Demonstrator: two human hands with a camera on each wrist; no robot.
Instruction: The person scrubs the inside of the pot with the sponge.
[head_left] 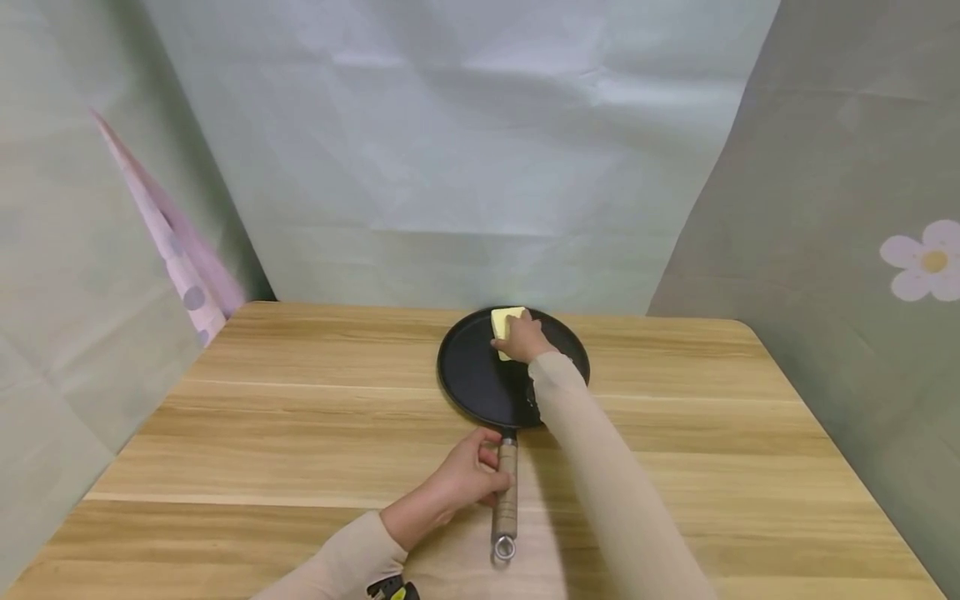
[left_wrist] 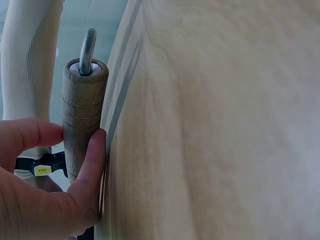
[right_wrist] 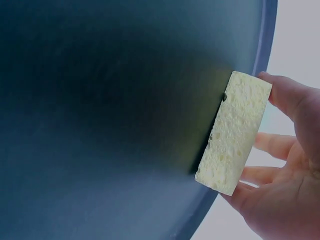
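Observation:
A flat black pan (head_left: 480, 375) lies on the wooden table (head_left: 300, 433), its wooden handle (head_left: 507, 492) pointing toward me. My left hand (head_left: 463, 477) grips that handle (left_wrist: 82, 115), thumb on one side and fingers on the other. A steel ring (left_wrist: 87, 45) caps the handle's end. My right hand (head_left: 522, 337) holds a yellow sponge (head_left: 506, 323) flat against the pan's far rim. In the right wrist view the sponge (right_wrist: 234, 132) rests on the dark pan surface (right_wrist: 110, 120), with the fingers (right_wrist: 280, 95) curled round its edge.
Grey-green backdrop sheets wall the table on three sides. A pink dotted cloth (head_left: 168, 242) leans at the back left corner. A flower print (head_left: 924, 260) marks the right sheet. Bare wood lies left and right of the pan.

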